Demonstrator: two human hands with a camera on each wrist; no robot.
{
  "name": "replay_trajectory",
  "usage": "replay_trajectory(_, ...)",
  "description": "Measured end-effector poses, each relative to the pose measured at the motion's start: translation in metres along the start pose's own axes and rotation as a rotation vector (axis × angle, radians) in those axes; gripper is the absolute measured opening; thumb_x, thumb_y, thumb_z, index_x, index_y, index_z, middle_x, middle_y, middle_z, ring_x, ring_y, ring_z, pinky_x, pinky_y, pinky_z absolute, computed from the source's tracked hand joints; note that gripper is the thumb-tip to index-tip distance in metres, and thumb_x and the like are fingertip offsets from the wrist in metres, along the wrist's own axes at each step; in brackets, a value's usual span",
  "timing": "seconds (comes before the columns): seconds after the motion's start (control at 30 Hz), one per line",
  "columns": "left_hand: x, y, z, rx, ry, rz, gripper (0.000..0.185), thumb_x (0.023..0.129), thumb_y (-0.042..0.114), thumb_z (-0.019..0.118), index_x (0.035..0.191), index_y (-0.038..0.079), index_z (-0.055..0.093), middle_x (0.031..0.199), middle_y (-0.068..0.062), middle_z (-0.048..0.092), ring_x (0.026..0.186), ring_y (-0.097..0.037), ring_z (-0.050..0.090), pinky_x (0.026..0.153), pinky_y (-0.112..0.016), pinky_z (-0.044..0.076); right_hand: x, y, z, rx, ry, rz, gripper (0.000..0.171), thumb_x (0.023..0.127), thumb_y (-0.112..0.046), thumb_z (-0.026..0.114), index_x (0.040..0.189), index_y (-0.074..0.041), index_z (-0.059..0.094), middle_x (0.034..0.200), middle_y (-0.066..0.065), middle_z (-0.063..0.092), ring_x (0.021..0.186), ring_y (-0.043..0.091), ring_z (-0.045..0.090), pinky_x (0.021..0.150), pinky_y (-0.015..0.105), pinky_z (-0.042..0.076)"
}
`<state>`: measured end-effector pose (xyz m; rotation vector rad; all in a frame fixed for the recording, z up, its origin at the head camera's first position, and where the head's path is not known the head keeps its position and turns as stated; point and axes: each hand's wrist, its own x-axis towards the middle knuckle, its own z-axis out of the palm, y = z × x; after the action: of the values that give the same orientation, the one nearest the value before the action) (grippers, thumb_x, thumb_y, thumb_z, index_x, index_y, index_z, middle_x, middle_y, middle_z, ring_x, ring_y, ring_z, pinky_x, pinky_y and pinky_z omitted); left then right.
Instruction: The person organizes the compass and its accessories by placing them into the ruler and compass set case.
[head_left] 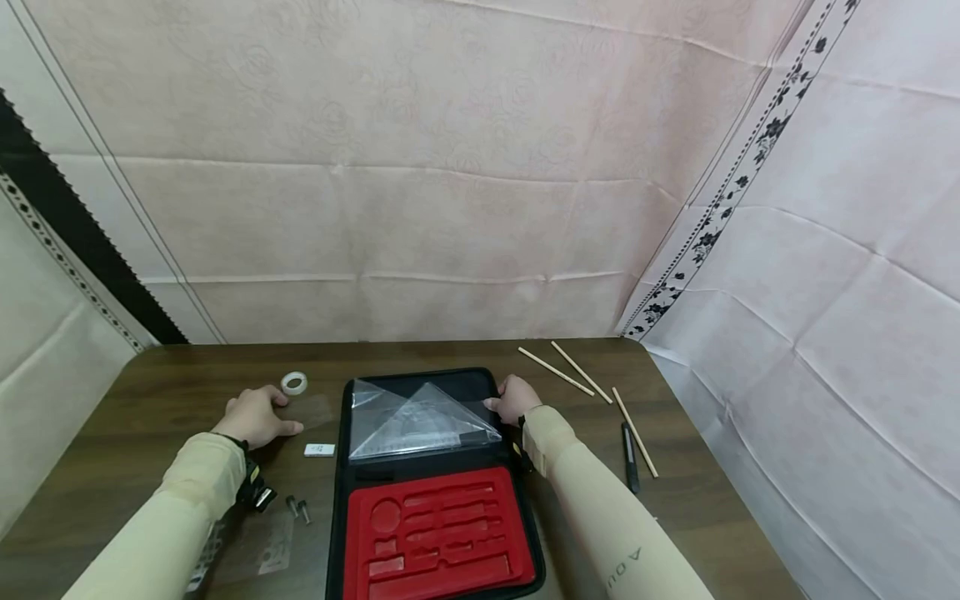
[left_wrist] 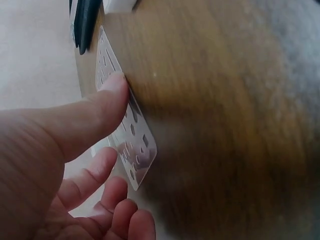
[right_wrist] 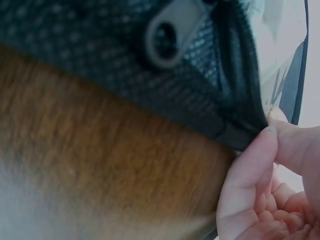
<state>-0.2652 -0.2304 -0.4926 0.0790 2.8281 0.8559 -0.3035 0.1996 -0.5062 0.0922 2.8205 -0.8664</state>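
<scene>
Pinching the zip edge of the open case [head_left: 431, 483], the right hand [head_left: 513, 398] sits at its far right corner; the case runs lengthwise toward the person. Left hand [head_left: 257, 415], fingers relaxed, presses a clear stencil [left_wrist: 127, 125] flat on the wooden table [head_left: 712, 467], cloth-draped walls behind.

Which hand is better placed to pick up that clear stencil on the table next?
Left, most likely. The left hand already has its thumb on the clear stencil, while the right hand pinches the edge of the open case.
</scene>
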Motion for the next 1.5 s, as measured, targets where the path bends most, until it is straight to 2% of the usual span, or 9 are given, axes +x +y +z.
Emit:
replay_trajectory(0.2,-0.003,0.001,-0.006,0.02,-0.039,-0.015,0.066,0.083,0.032,0.077,0.121,-0.014,0.05,0.117,-0.042,0.04,0.108,-0.059,0.034,0.088,-0.062,0.035,0.001,-0.001,0.001,-0.007,-0.005,0.003,0.033,0.089,-0.027,0.072,0.098,-0.002,0.053,0.091,0.01,0.058,0.067,0.016,0.061,0.075,0.036,0.049)
replay_trajectory(0.47,-0.002,0.002,-0.003,0.062,-0.007,-0.016,0.064,0.081,0.036,0.078,0.116,-0.011,0.055,0.114,-0.039,0.045,0.106,-0.058,0.038,0.085,-0.065,0.034,-0.005,-0.006,-0.002,-0.032,0.016,0.0,0.032,0.088,-0.026,0.074,0.092,-0.004,0.052,0.084,0.008,0.055,0.076,0.021,0.055,0.073,0.035,0.047)
replay_trajectory(0.63,-0.004,0.005,-0.001,0.026,-0.007,-0.03,0.065,0.08,0.036,0.079,0.118,-0.01,0.052,0.114,-0.036,0.05,0.104,-0.056,0.041,0.083,-0.066,0.032,-0.008,-0.006,-0.005,-0.043,0.025,0.003,0.031,0.088,-0.026,0.073,0.089,-0.005,0.05,0.08,0.007,0.054,0.072,0.021,0.054,0.069,0.033,0.046)
replay_trajectory(0.8,-0.006,0.005,-0.002,-0.003,0.002,-0.051,0.063,0.078,0.034,0.081,0.114,-0.011,0.056,0.099,-0.025,0.06,0.091,-0.044,0.049,0.074,-0.054,0.036,-0.006,-0.005,-0.003,-0.042,0.037,-0.008,0.032,0.087,-0.026,0.074,0.089,-0.005,0.05,0.078,0.007,0.054,0.071,0.021,0.054,0.068,0.033,0.046)
replay_trajectory(0.93,-0.003,0.0,-0.001,-0.009,-0.004,-0.02,0.054,0.08,0.029,0.079,0.109,-0.011,0.057,0.091,-0.018,0.061,0.084,-0.035,0.051,0.071,-0.047,0.039,-0.004,-0.004,0.0,-0.045,0.044,-0.017,0.033,0.086,-0.026,0.075,0.088,-0.005,0.05,0.078,0.008,0.053,0.072,0.022,0.053,0.069,0.034,0.046)
replay_trajectory(1.07,0.002,-0.002,-0.002,-0.026,-0.03,0.064,0.026,0.09,0.013,0.066,0.102,-0.009,0.059,0.088,-0.015,0.06,0.082,-0.028,0.054,0.071,-0.042,0.044,-0.002,0.001,0.001,-0.053,0.049,-0.013,0.033,0.086,-0.027,0.075,0.087,-0.006,0.05,0.078,0.008,0.053,0.073,0.022,0.052,0.068,0.034,0.045)
replay_trajectory(1.27,0.009,0.025,-0.014,-0.059,-0.05,0.159,0.021,0.099,0.003,0.047,0.107,-0.008,0.062,0.104,-0.023,0.062,0.085,-0.027,0.055,0.07,-0.039,0.045,-0.004,0.0,0.0,-0.044,0.077,-0.011,0.032,0.087,-0.027,0.074,0.088,-0.006,0.05,0.08,0.007,0.053,0.075,0.022,0.052,0.071,0.036,0.045)
replay_trajectory(1.37,0.014,0.047,-0.015,-0.078,-0.008,0.207,0.024,0.099,0.0,0.041,0.113,-0.008,0.059,0.113,-0.026,0.06,0.094,-0.032,0.057,0.075,-0.044,0.046,-0.007,-0.004,0.0,-0.035,0.062,-0.014,0.031,0.088,-0.027,0.073,0.09,-0.005,0.051,0.081,0.007,0.053,0.076,0.022,0.051,0.072,0.036,0.045)
replay_trajectory(1.5,0.028,0.077,0.002,-0.147,0.099,0.28,0.031,0.094,-0.006,0.037,0.118,-0.007,0.057,0.112,-0.025,0.058,0.097,-0.034,0.055,0.079,-0.046,0.044,-0.01,-0.006,0.002,-0.03,0.054,-0.006,0.031,0.089,-0.027,0.072,0.092,-0.004,0.051,0.081,0.007,0.052,0.076,0.022,0.051,0.071,0.035,0.045)
